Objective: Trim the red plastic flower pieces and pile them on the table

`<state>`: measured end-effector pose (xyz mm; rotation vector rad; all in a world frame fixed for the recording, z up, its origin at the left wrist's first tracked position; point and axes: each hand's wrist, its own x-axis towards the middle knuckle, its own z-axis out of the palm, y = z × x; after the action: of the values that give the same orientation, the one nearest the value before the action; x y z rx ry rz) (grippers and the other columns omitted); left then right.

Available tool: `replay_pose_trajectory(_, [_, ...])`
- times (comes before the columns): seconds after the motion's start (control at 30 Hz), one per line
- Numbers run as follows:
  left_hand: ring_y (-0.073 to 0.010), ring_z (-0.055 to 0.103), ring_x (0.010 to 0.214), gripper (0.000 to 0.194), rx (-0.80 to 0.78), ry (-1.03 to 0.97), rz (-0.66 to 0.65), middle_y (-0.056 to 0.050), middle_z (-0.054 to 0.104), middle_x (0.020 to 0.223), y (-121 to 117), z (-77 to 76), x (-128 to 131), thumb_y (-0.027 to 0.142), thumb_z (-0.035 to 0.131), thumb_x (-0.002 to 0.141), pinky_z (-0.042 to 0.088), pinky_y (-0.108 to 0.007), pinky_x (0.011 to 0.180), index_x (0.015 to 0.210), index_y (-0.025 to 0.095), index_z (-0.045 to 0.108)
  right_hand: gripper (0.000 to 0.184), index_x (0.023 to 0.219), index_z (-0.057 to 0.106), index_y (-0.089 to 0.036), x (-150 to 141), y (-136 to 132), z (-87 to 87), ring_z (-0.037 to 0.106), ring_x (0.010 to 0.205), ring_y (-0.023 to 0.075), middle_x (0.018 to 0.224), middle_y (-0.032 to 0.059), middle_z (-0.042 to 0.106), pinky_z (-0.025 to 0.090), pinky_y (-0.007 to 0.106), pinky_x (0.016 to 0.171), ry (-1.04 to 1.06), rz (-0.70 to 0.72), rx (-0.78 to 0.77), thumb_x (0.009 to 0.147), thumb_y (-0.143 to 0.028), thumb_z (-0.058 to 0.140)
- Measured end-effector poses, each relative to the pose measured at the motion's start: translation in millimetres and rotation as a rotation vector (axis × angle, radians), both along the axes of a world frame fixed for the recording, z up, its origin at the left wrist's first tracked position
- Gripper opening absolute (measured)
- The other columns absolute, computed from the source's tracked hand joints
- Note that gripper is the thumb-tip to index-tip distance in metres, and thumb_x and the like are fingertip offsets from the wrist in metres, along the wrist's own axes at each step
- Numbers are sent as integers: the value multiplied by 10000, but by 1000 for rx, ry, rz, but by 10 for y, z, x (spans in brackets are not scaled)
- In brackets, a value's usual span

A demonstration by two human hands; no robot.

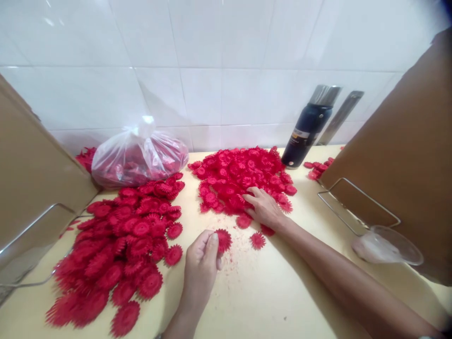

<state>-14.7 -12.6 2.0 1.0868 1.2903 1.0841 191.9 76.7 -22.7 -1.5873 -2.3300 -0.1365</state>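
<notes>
My left hand (202,260) pinches a red flower-like disc (223,241) with a fringed edge between thumb and fingers, above the pale yellow table (261,301). At the front edge of the middle pile of similar red discs (240,165), my right hand (263,206) reaches in with its fingers apart; the fingertips touch the discs. Under and beside that hand lie a few loose discs, one of them a single red disc (257,240). A larger heap of red discs (130,235) spreads to the left of my left hand.
Behind the left heap sits a tied clear plastic bag (141,157) of red pieces. A dark blue thermos (306,134) stands by the tiled wall (240,99). Cardboard panels (399,155) flank both sides. A clear plastic dish (399,245) and a wire frame (370,197) are at right.
</notes>
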Motion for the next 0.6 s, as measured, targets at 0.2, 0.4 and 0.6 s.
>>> replay_pose_trajectory(0.2, [-58, 299, 375, 349, -29, -10, -13, 57, 382, 420, 7, -18, -10, 467, 493, 798, 166, -169, 342, 601, 188, 419, 128, 876, 635, -207, 92, -11, 169, 584, 884, 174, 975, 70, 606, 488, 271, 726, 100, 49, 75, 805, -177, 532])
replay_pose_trajectory(0.4, [-63, 325, 395, 389, -61, -31, -38, 55, 378, 425, 6, -52, -16, 526, 517, 768, 222, -169, 370, 604, 183, 439, 49, 757, 600, -175, 271, 87, 651, 582, 767, 145, 928, 68, 591, 465, 247, 664, 306, 9, 237, 774, -188, 557])
replay_pose_trajectory(0.6, [-57, 320, 393, 449, -96, -33, -33, 52, 377, 415, 6, -84, -23, 592, 526, 731, 228, -165, 388, 587, 176, 439, 162, 842, 627, -185, 559, 694, 878, 571, 781, 168, 910, 58, 578, 430, 266, 713, 114, -385, 201, 807, -297, 516])
